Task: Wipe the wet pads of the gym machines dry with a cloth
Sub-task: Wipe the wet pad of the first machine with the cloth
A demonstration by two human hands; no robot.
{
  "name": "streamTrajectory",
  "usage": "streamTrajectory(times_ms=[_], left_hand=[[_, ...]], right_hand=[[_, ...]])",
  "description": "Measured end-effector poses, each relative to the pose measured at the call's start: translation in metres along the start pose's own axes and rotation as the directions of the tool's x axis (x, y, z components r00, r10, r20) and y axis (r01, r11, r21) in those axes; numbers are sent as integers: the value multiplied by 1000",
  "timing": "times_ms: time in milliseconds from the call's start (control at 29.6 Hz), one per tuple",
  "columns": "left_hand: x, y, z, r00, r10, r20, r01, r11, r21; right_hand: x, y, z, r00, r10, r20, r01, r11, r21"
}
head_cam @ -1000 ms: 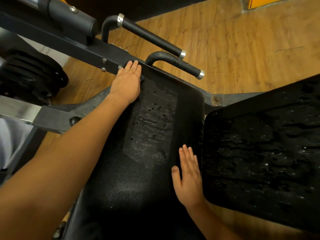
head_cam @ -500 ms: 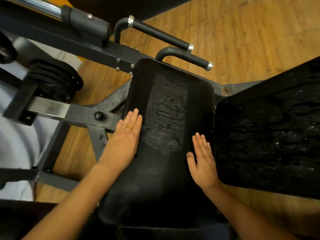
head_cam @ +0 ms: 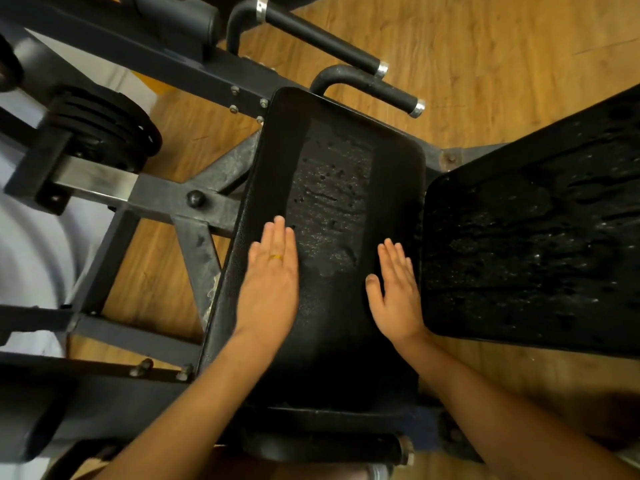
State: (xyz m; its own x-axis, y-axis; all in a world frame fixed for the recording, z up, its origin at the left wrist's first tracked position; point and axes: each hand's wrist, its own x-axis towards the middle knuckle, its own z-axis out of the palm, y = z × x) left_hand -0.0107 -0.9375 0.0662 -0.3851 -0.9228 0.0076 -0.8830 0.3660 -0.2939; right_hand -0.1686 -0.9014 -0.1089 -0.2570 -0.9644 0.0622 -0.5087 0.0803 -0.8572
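Pad: centre seat pad [head_cam: 332, 341], mid-frame on machine frame [head_cam: 162, 195], wet streak w/ droplets down middle
Neighbour: right pad [head_cam: 536, 254] just beside, beaded all over
Hands: left hand [head_cam: 270, 289] & right hand [head_cam: 398, 296] flat on it, fingers straight, holding nothing
Wiper: cloth not in view
Risk: bare palms prob. smear water, not lift it; slip on wet vinyl poss.
Surrounds: grip bars [head_cam: 374, 88], weight plates [head_cam: 104, 129], wood floor [head_cam: 485, 46]

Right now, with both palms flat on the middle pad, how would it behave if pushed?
Probably slippery: the middle pad shows droplets down its centre. Likely slightly yielding, as textured upholstery. Unlikely to shift: it sits on a bolted steel frame.
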Motion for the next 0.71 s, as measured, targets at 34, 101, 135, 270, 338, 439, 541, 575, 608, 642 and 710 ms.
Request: streamTrajectory(times_ms=[34, 101, 135, 270, 338, 439, 541, 575, 608, 642, 710], left_hand=[[-5, 13, 3, 999, 29, 30, -29, 1000, 1], [-14, 34, 5, 982, 100, 161, -113, 991, 73], [-16, 40, 7, 976, 115, 187, -133, 987, 91], [-18, 24, 8, 985, 85, 148, -102, 989, 110], [-19, 11, 6, 997, 5, 74, -11, 996, 88], [-23, 11, 8, 998, -61, 22, 60, 998, 37], [-18, 36, 13, 997, -25, 73, 26, 1000, -13], [-16, 48, 15, 994, 6, 113, -5, 1000, -9], [-15, 59, 18, 990, 37, 139, -39, 999, 8], [-14, 67, 22, 987, 56, 150, -59, 998, 16], [-15, 72, 28, 985, 78, 157, -82, 997, 18]], right_hand=[[0, 0, 0, 1000, 0, -2, 0, 1000, -7], [0, 0, 0, 1000, 0, -6, 0, 1000, -17], [1, 0, 1, 1000, 1, -5, -1, 1000, -18], [0, 0, 0, 1000, 4, 0, -4, 1000, -11], [0, 0, 0, 1000, 6, 8, -6, 1000, 0], [0, -1, 0, 1000, 3, 12, -3, 1000, 5], [0, 0, -1, 1000, 7, 8, -7, 1000, -1], [1, 1, 0, 1000, 4, 1, -4, 1000, 0], [0, 2, 0, 1000, 0, -4, 0, 1000, 0], [0, 2, 0, 1000, -3, -4, 3, 1000, -2], [0, 2, 1, 1000, -1, 11, 1, 1000, -11]])
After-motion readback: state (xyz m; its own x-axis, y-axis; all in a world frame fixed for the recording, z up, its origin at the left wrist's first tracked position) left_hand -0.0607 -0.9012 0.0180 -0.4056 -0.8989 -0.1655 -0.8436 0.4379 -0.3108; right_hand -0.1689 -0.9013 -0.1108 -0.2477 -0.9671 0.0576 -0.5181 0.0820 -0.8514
